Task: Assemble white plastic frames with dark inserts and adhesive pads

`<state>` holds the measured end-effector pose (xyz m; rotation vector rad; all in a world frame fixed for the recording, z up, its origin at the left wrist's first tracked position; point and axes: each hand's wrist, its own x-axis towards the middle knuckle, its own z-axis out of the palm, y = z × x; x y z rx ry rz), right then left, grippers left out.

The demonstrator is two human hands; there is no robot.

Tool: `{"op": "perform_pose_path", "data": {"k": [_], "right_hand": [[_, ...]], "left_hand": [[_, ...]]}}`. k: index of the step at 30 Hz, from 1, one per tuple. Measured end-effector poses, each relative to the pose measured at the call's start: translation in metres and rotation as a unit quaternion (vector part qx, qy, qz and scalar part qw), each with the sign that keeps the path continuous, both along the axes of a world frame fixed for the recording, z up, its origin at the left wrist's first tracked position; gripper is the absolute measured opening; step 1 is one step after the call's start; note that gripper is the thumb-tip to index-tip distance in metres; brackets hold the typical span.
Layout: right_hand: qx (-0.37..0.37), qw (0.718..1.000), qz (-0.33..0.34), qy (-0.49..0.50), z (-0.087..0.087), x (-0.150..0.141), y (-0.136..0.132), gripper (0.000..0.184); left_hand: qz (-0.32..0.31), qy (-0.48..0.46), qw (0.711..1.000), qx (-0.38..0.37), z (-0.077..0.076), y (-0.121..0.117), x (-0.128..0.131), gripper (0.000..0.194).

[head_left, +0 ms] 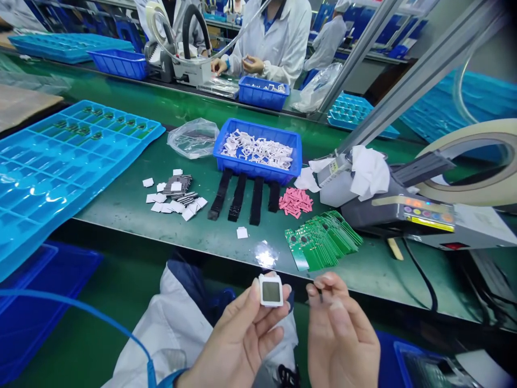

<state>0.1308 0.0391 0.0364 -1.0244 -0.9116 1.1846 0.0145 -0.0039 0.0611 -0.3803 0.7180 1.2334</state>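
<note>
My left hand holds a small square LCD screen in a white plastic frame between thumb and fingers, grey face up. Just to its right, apart from the screen, my right hand has its fingers curled toward the thumb. Something thin and see-through may be in that pinch, but I cannot make it out. On the bench ahead lie a single white-backed square piece, a fanned stack of green circuit boards and a heap of pink strips.
A blue bin of white frames stands mid-bench, with black strips before it. White-backed squares lie left, near a blue compartment tray bearing boards. A tape dispenser stands right. Across the bench, a co-worker works.
</note>
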Motion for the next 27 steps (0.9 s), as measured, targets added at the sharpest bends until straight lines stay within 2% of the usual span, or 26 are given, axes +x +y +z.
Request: {"op": "perform_pose_path", "data": {"k": [5,9,12,16,18,27], "right_hand": [[-0.008,1.000,-0.017,0.001,0.002,0.006,-0.001,0.015],[-0.021,1.000,0.001,-0.012,0.001,0.001,-0.004,0.014],[-0.041,0.998,0.039,-0.024,-0.001,-0.004,-0.008,0.014],[-0.059,0.991,0.111,-0.045,-0.004,-0.010,-0.011,0.011],[-0.064,0.988,0.124,-0.062,-0.006,-0.011,-0.012,0.011],[-0.046,0.991,0.071,-0.100,-0.014,-0.017,-0.013,0.010]], "left_hand": [[0.001,0.013,1.000,-0.006,0.002,-0.002,0.003,0.015],[-0.006,0.027,0.999,-0.032,0.005,0.000,0.004,0.014],[-0.005,0.037,0.998,-0.043,0.005,0.001,0.006,0.012],[-0.011,0.063,0.998,-0.022,0.004,0.000,0.008,0.020],[-0.016,0.070,0.997,-0.016,0.004,-0.001,0.008,0.021],[-0.012,0.061,0.998,-0.020,-0.002,0.001,0.009,0.020]]}}
